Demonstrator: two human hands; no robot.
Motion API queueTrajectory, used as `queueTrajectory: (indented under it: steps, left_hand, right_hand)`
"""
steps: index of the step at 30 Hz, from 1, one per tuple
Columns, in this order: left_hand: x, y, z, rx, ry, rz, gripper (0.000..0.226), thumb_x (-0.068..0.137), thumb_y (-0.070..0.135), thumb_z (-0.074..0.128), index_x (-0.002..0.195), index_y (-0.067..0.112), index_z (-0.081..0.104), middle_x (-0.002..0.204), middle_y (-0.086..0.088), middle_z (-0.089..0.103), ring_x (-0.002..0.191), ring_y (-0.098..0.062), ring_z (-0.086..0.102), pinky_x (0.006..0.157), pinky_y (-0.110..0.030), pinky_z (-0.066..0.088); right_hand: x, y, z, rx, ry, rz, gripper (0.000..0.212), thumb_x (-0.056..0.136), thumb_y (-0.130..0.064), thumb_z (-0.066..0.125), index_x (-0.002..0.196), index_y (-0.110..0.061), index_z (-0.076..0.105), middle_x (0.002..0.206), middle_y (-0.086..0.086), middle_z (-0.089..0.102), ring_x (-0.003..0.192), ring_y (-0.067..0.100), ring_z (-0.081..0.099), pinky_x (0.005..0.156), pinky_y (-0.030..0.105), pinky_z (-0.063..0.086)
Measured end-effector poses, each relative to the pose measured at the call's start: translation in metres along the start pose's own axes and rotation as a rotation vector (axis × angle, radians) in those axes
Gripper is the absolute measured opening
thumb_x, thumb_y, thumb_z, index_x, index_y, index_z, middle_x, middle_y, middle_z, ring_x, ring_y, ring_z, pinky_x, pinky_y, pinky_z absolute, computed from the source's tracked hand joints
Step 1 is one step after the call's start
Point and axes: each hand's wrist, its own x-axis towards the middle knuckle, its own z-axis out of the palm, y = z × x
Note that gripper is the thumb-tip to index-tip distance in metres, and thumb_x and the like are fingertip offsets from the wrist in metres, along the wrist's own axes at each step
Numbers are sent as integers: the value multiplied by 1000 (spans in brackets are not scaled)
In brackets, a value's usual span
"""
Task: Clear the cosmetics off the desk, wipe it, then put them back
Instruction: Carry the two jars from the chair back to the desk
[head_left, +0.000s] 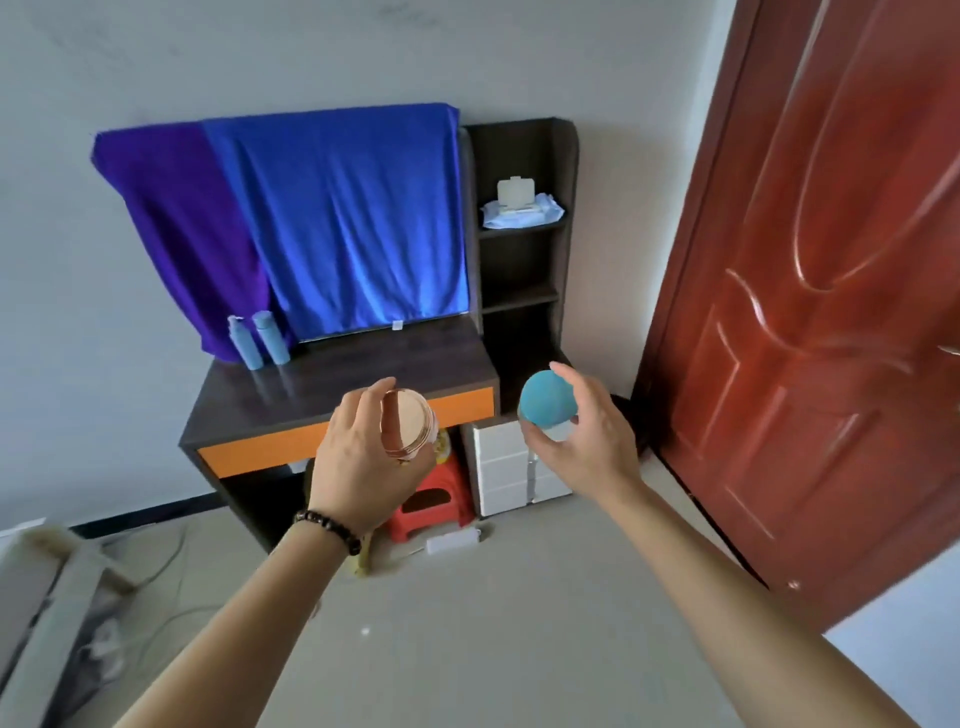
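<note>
View: from a head camera, looking down past both forearms at a dressing desk against a pale wall.
Left hand: the left hand (358, 467) is seen from the back, thumb and fingers curled round a pink-lidded jar (408, 423). A dark bead bracelet (327, 525) circles the wrist.
Pink-lidded jar: round and squat, with clear glassy walls, a flat matte peach lid and a thin metallic rim. It is tilted so the lid faces the camera.
Right hand: the right hand (587, 441) grips a teal-lidded jar (545, 400) from the right side, fingertips arched over the lid and thumb under the body.
Teal-lidded jar: smooth domed teal lid over a pale, frosted-looking base.
Why held so: probably one jar per hand, so two go in a single trip. Both are in the air, near the viewer and short of the desk edge.
Desk: the desk (395, 364) has a dark wood-grain top with a slight sheen and an orange drawer front (291, 441).
Still on the desk: two slim pale-blue bottles (260, 343) stand upright side by side at the far left corner.
Behind: a blue cloth (353, 218) and a purple cloth (187, 218), soft and creased, hang over the upright back.
Shelves: a dark shelf unit (519, 296) at the desk's right holds a pack of wipes (522, 208), handy for wiping.
Below: a red plastic stool (431, 499) and a white drawer unit (511, 473).
Right: a glossy red-brown panelled door (805, 312).
Stage: clearing or returning, I cannot tell.
</note>
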Motion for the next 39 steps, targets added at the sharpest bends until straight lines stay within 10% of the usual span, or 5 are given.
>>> queueTrajectory:
  steps: [17, 39]
  left_hand:
    - [175, -244, 65, 49, -82, -293, 79, 67, 44, 77, 135, 24, 41, 128, 9, 52, 115, -12, 50, 91, -23, 37]
    - [387, -558, 242, -21, -365, -591, 64, 74, 45, 75, 126, 21, 49, 118, 4, 55, 107, -20, 54, 90, -33, 47]
  right_hand:
    - [182, 18, 305, 130, -244, 50, 76, 71, -45, 80, 139, -35, 45, 128, -15, 52, 109, -1, 52, 81, 12, 45]
    - [359, 88, 631, -55, -615, 320, 84, 71, -41, 79, 144, -33, 39, 132, -9, 48, 114, 13, 56, 92, 28, 46]
